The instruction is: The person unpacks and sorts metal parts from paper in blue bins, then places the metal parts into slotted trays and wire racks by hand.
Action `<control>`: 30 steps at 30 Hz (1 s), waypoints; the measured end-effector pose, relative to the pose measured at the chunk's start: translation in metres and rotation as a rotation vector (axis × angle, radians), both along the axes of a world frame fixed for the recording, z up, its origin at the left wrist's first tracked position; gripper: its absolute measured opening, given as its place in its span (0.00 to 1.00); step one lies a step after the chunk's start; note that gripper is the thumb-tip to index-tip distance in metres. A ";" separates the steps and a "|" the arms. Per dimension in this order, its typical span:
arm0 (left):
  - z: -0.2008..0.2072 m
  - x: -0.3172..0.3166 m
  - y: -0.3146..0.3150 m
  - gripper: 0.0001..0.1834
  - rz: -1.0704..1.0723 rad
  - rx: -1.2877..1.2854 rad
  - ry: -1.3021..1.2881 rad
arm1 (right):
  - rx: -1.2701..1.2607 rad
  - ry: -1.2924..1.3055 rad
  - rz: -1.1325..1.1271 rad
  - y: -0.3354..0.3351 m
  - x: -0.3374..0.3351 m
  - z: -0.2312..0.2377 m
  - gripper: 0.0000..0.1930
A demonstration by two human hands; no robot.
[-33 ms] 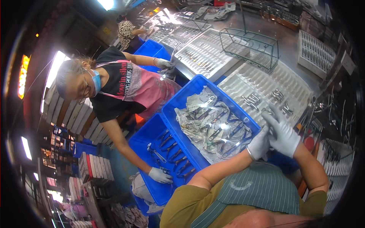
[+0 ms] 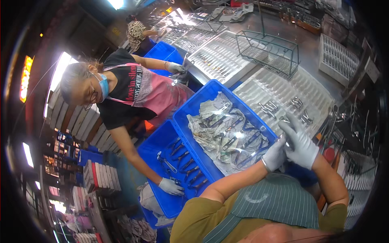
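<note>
In front of my apron my two white-gloved hands meet, just past the right corner of a blue bin. My left hand point(image 2: 275, 156) has its fingers bent in against my right hand. My right hand point(image 2: 302, 146) points its index finger up and away, with its other fingers closing toward the left. Between them glints a small metal piece, mostly covered by the gloves, so I cannot tell its kind. Beside my left hand, the upper blue bin point(image 2: 194, 98) holds crumpled newspaper point(image 2: 199, 130) and several metal wrenches point(image 2: 230, 142). Beyond my right hand lies a white slotted tray point(image 2: 279, 87) with several small silver tools point(image 2: 268, 108).
Across the bins a masked co-worker point(image 2: 142, 87) in a pink apron reaches a gloved hand point(image 2: 172, 187) into a lower blue bin point(image 2: 156, 139) of dark-handled tools point(image 2: 187, 164). A green wire basket point(image 2: 269, 54) stands on the trays. At far right is a metal rack point(image 2: 358, 194).
</note>
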State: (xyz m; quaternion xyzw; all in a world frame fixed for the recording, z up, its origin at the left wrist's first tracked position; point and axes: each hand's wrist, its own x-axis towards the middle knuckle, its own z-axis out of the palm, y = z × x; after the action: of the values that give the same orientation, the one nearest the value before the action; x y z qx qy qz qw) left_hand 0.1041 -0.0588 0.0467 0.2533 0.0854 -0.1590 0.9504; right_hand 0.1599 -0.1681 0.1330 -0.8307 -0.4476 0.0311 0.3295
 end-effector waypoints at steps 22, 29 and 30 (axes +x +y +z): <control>-0.008 -0.007 0.041 0.27 0.155 0.569 -0.070 | 0.466 1.523 0.127 -0.002 0.063 -0.095 0.19; -0.087 -0.082 0.062 0.21 0.055 1.996 -0.091 | 0.531 1.293 -0.340 0.009 0.180 -0.178 0.09; -0.094 -0.086 0.060 0.20 -0.003 2.068 -0.058 | 0.499 1.094 -0.361 0.016 0.204 -0.190 0.07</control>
State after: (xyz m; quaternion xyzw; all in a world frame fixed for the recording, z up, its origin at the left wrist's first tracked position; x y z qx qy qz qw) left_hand 0.0184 0.0013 -0.0472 0.9500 0.1572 -0.0029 0.2697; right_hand 0.3639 -0.1523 -0.0571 -0.6552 -0.0606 0.2900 0.6949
